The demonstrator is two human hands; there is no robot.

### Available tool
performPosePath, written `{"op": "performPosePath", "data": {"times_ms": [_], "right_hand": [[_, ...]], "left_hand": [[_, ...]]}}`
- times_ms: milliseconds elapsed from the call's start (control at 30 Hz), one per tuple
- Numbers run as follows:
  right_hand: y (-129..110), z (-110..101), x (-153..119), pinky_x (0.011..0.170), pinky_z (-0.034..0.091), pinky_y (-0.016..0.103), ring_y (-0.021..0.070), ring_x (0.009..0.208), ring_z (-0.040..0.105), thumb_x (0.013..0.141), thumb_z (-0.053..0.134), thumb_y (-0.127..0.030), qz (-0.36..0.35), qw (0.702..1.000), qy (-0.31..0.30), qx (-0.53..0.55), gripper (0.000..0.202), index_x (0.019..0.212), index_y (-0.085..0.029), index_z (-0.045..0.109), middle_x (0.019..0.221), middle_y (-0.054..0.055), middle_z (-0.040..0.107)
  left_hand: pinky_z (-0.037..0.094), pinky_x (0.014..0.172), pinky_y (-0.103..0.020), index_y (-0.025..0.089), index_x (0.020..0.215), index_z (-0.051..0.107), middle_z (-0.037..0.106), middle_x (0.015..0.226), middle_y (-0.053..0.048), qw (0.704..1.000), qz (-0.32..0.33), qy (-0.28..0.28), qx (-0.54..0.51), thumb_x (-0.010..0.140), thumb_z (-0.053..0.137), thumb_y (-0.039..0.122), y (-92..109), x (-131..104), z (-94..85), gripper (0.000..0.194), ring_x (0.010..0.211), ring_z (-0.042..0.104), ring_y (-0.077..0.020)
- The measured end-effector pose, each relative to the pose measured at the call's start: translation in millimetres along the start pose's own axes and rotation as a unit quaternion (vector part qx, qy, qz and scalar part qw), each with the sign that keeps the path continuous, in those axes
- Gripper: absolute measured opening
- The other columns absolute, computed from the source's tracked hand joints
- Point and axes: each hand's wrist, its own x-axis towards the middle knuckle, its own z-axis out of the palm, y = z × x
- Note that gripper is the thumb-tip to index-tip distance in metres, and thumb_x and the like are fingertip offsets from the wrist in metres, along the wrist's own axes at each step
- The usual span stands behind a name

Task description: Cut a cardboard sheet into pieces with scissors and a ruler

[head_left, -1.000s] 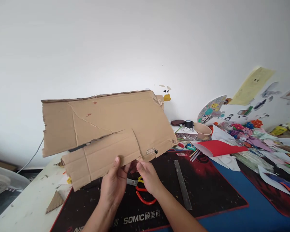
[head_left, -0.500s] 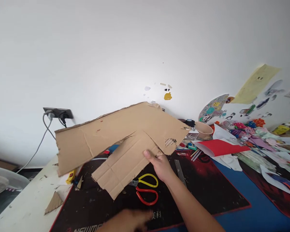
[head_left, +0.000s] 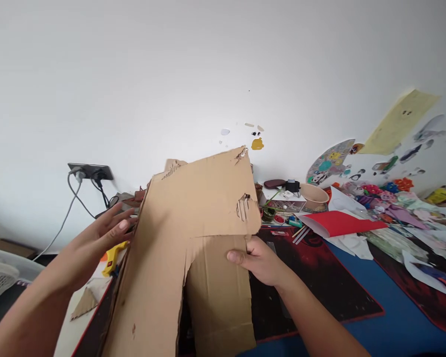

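A large torn piece of cardboard (head_left: 196,198) fills the middle of the head view, raised above the table. Its long flap reaches down toward me on the left, and a narrower strip hangs on the right. My right hand (head_left: 262,260) grips the right edge near the top of that strip, thumb on the face. At the cardboard's left edge is my left hand (head_left: 113,225), with fingers spread; whether it touches the edge I cannot tell. The scissors seen earlier are hidden behind the cardboard.
A black mat (head_left: 319,287) lies on the blue table surface (head_left: 371,329). Left of the cardboard are a yellow tool (head_left: 113,258) and a cardboard scrap (head_left: 84,303). Red paper (head_left: 345,224), a round bowl (head_left: 314,196) and craft pieces sit to the right, before the wall.
The cardboard has turned so its long flap points toward me instead of left. My left hand has risen from the lower middle to the cardboard's left edge. My right hand keeps its grip.
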Motion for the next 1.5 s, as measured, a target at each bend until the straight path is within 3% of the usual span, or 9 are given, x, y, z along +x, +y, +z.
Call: {"op": "performPosePath", "data": {"times_ms": [67,167,267,400,700,967,1133,1300,1500], "right_hand": [[5,-3,1,0.086,0.061,0.041,0.0283,0.091,0.076,0.083,0.078,-0.071,0.012,0.999,-0.042,0.021,0.056,0.099,-0.019,0.086,0.094,0.007,0.081],[14,-5,4,0.086,0.059,0.038,0.0273,0.093,0.075,0.084,0.078,-0.071,0.038,0.997,-0.056,0.044,0.056,0.101,-0.018,0.085,0.097,0.007,0.081],[24,-5,8,0.080,0.058,0.037,0.0260,0.087,0.075,0.079,0.083,-0.072,0.074,0.994,0.001,0.079,0.057,0.095,-0.017,0.084,0.093,0.007,0.081],[39,-2,13,0.081,0.058,0.039,0.0261,0.083,0.076,0.066,0.093,-0.069,0.113,0.978,0.081,0.152,0.059,0.095,-0.019,0.082,0.091,0.008,0.082],[54,13,11,0.094,0.059,0.048,0.0326,0.100,0.078,0.065,0.096,-0.065,0.118,0.957,0.081,0.251,0.058,0.099,-0.020,0.079,0.106,0.011,0.083],[41,12,7,0.096,0.058,0.049,0.0364,0.113,0.075,0.086,0.078,-0.068,0.069,0.993,0.077,0.049,0.056,0.114,-0.019,0.078,0.117,0.014,0.081],[-2,23,-4,0.097,0.056,0.042,0.0320,0.116,0.074,0.101,0.063,-0.052,0.018,0.993,0.048,-0.108,0.039,0.120,-0.021,0.076,0.123,0.012,0.079],[-54,55,-7,0.073,0.053,0.034,0.0306,0.083,0.078,0.101,0.062,-0.044,0.058,0.893,0.032,-0.446,0.032,0.097,-0.015,0.077,0.087,0.014,0.080],[-73,114,5,0.066,0.056,0.040,0.0365,0.081,0.079,0.107,0.049,-0.039,0.039,0.806,-0.001,-0.590,0.042,0.125,-0.007,0.070,0.099,0.023,0.080]], "left_hand": [[0.045,0.118,-0.055,0.022,0.136,0.070,0.076,0.137,-0.013,0.998,-0.044,0.037,-0.017,0.085,0.086,0.042,-19,1,-4.3,0.058,0.137,0.063,-0.0361],[0.065,0.094,-0.045,0.020,0.126,0.073,0.083,0.119,-0.014,0.986,-0.142,-0.086,-0.023,0.072,0.092,0.059,-34,-6,-1.8,0.070,0.123,0.072,-0.0390],[0.070,0.072,-0.043,0.018,0.120,0.073,0.085,0.103,-0.015,0.969,-0.199,-0.143,-0.042,0.062,0.100,0.050,-37,-11,8.6,0.071,0.097,0.082,-0.0411],[0.070,0.061,-0.040,0.019,0.109,0.074,0.086,0.095,-0.014,0.979,-0.169,-0.096,-0.065,0.049,0.105,0.034,-37,-12,20.8,0.069,0.080,0.083,-0.0393],[0.068,0.059,-0.037,0.021,0.105,0.073,0.086,0.090,-0.010,0.986,-0.132,-0.075,-0.066,0.050,0.102,0.035,-38,-19,30.3,0.064,0.078,0.083,-0.0371],[0.067,0.063,-0.036,0.020,0.109,0.070,0.086,0.094,-0.007,0.990,-0.040,-0.049,0.129,0.063,0.096,0.053,-9,-27,24.6,0.063,0.087,0.082,-0.0342],[0.065,0.064,-0.036,0.022,0.107,0.071,0.085,0.100,-0.009,0.969,0.022,-0.029,0.245,0.068,0.083,0.073,9,-46,22.4,0.065,0.092,0.081,-0.0360],[0.060,0.058,-0.036,0.028,0.107,0.068,0.084,0.092,-0.006,0.938,0.073,-0.022,0.337,0.073,0.064,0.077,38,-82,42.2,0.060,0.084,0.080,-0.0353],[0.050,0.057,-0.036,0.030,0.106,0.067,0.078,0.074,-0.007,0.833,0.188,0.025,0.519,0.089,0.043,0.056,47,-114,73.0,0.040,0.072,0.077,-0.0361]]}}
